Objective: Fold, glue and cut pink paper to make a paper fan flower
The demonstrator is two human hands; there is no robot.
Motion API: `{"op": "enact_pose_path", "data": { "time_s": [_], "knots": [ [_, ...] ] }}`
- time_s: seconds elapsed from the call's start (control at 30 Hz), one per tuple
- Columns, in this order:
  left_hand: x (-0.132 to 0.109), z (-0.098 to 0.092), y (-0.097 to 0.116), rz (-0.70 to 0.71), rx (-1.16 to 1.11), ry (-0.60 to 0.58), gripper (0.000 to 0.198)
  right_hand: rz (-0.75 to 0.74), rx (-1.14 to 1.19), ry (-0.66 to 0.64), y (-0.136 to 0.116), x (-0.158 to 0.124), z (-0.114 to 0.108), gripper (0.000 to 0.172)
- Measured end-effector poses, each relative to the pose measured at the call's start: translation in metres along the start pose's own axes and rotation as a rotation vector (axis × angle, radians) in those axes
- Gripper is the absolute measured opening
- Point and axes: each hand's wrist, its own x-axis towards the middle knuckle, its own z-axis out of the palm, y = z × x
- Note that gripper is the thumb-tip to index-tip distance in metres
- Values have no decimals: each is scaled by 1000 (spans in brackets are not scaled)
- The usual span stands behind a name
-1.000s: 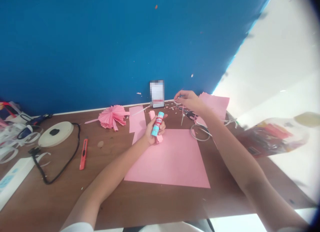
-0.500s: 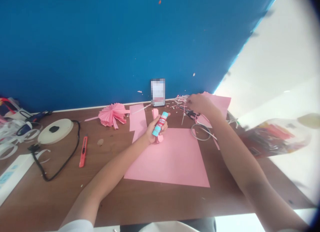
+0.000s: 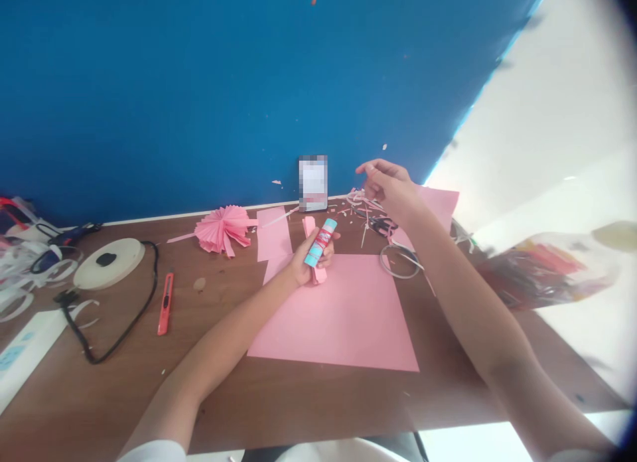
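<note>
My left hand [image 3: 309, 257] is closed round a glue stick [image 3: 320, 242] with a turquoise body and red label, together with a folded pink paper strip [image 3: 310, 231]. It rests at the far edge of a large pink paper sheet [image 3: 338, 316] on the brown table [image 3: 279, 402]. My right hand [image 3: 389, 185] is raised above a heap of paper scraps [image 3: 359, 200] near the blue wall, fingers curled and pinched; whether anything is in them I cannot make out. Scissors [image 3: 379, 224] lie just below that hand.
A pink pleated paper fan [image 3: 223, 228], a second pink sheet [image 3: 432, 206] and a tape ring [image 3: 398, 261] lie near the wall. A red box cutter [image 3: 165, 303], black cable [image 3: 119, 329], round white disc [image 3: 108, 255] and power strip [image 3: 22, 349] sit left. A clear bag [image 3: 542, 266] lies right.
My right hand has lifted up from the scraps by the wall, fingers curled. My left hand has tilted the glue stick slightly; otherwise it stays put.
</note>
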Motion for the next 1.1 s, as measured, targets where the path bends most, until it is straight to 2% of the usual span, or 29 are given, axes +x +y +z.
{"op": "enact_pose_path", "data": {
  "time_s": [0.13, 0.33, 0.53, 0.77, 1.1],
  "knots": [
    [-2, 4, 1, 10, -36, 35, 39, 19, 44, -10, -4, -1, -1, 19],
    [0, 4, 2, 106, -24, 108, 28, 15, 61, 110, 3, 4, -9, 17],
    [1, 4, 0, 189, 11, 255, 24, 28, 73, 124, 5, 7, -11, 16],
    [-3, 6, 2, 169, -23, 147, 30, 22, 131, 152, -2, 8, -17, 18],
    [-2, 0, -1, 219, 68, 199, 25, 207, 222, 384, 9, 22, -45, 15]
  ]
}}
